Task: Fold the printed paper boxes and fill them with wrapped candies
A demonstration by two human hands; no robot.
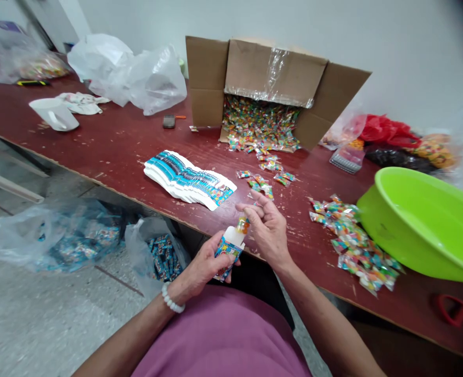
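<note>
My left hand (pixel 207 262) is wrapped round a small blue printed carton (pixel 228 254), whose white top flap stands open. Just above its mouth is a clear-wrapped yellow and orange candy (pixel 243 225), pinched between the thumb and fingers of my right hand (pixel 269 228). A fanned stack of flat blue and white cartons (pixel 190 178) lies on the table ahead of my left hand. Beyond my right hand, several loose wrapped candies (pixel 260 186) trail back to a tipped cardboard box (pixel 276 73) full of the same candies.
On the right, a green basin (pixel 407 225) stands beside a candy pile (pixel 359 246). A white mug (pixel 54 114) and plastic bags (pixel 153 78) are at the back left. Below the table's front edge, bags of blue packets (pixel 164 256) sit by the floor.
</note>
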